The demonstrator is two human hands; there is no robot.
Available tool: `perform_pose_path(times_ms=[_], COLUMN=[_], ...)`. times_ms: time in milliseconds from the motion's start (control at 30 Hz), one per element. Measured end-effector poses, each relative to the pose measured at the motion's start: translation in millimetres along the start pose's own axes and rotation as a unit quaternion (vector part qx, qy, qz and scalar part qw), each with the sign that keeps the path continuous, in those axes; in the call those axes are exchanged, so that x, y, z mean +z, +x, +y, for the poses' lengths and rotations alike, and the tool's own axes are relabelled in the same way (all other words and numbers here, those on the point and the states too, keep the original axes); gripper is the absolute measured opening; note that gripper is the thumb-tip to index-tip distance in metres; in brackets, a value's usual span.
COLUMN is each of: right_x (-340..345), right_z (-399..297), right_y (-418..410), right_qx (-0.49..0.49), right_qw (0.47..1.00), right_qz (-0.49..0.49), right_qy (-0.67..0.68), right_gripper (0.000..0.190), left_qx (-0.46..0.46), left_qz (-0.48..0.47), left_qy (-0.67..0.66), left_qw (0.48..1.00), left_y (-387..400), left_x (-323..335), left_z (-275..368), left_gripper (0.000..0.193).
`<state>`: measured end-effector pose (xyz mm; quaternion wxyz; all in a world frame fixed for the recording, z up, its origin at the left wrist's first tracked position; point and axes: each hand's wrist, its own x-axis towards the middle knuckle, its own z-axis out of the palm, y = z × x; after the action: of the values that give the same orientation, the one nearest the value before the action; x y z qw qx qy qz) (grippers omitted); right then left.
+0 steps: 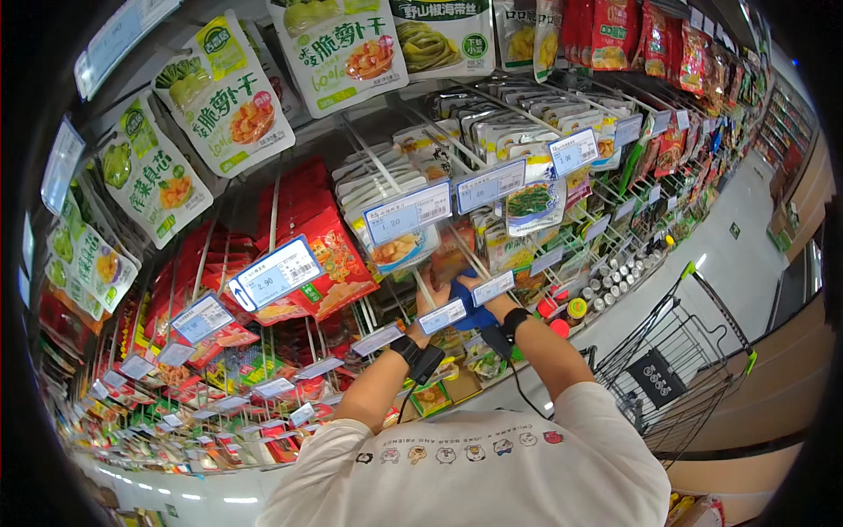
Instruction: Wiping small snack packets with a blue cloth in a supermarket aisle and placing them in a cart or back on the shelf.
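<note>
Both my hands reach in among the hanging rods of a shop shelf. My left hand is beside a metal rod, partly hidden by a price tag, and its fingers are blurred. My right hand grips a blue cloth, which bunches between the two hands; another price tag covers part of this hand. Just beyond the fingers hangs a blurred reddish packet. Black bands with small black boxes and cables sit on both wrists.
Pickled-vegetable pouches hang above, with red food packets at the left. White pouches hang on rods at the right. Lower right are jars, several cans and a wire shopping cart on the aisle floor.
</note>
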<state>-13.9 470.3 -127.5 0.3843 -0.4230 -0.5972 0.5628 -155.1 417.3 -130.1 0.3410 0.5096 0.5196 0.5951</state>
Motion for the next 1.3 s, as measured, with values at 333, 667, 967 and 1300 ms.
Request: perform_pose_path(times_ms=[333, 667, 967, 1300], right_x=[-22.7, -7.1, 22.8, 84.2], right_z=[-21.5, -94.4, -171.4, -161.7], right_y=[-147.4, -288.4, -416.2, -496.1], right_qx=[-0.002, 0.128, -0.140, -0.152], right_qw=[0.997, 0.990, 0.932, 0.868], right_qz=[0.082, 0.040, 0.319, 0.217], right_qy=[0.002, 0.045, 0.102, -0.420], right_gripper=[0.034, 0.034, 0.036, 0.061], left_qx=[-0.186, -0.347, -0.354, -0.426], left_qz=[-0.170, -0.295, -0.358, -0.464], left_qy=[0.072, -0.300, -0.454, -0.390], left_qw=[0.965, 0.839, 0.735, 0.672], left_y=[-74.3, -175.5, -252.1, -347.8], left_x=[7.5, 4.8, -36.9, -22.5], left_z=[67.4, 127.0, 180.2, 218.2], left_gripper=[0.015, 0.038, 0.042, 0.045])
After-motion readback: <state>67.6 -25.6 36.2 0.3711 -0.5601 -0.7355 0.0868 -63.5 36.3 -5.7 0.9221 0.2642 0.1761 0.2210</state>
